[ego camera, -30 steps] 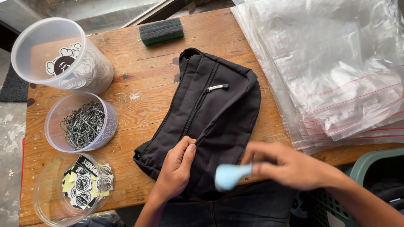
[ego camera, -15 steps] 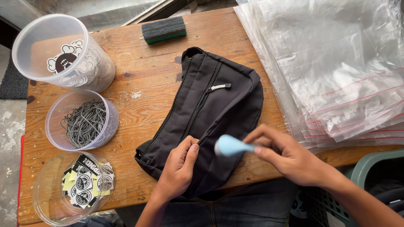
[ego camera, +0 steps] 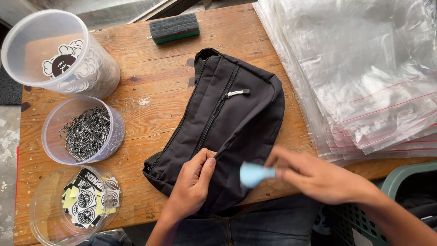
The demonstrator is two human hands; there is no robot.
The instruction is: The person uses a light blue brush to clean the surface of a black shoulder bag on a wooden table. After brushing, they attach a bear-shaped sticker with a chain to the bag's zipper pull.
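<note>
The black fabric bag (ego camera: 227,123) lies flat at the middle of the worn wooden table (ego camera: 150,59), its near end overhanging the edge. The left hand (ego camera: 193,182) pinches the woven cloth beside the zipper seam. The right hand (ego camera: 318,175) (motion-blurred) grips a small pale-blue object (ego camera: 255,174) between fingertips; its form is unclear. Glossy clear zip bags (ego camera: 364,77) stack at right, cut off by the frame.

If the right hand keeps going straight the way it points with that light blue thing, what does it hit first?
The right hand points left with the light blue object. First in that line is probably the black bag, near where the left hand pinches it. Height above the bag is unclear.
</note>
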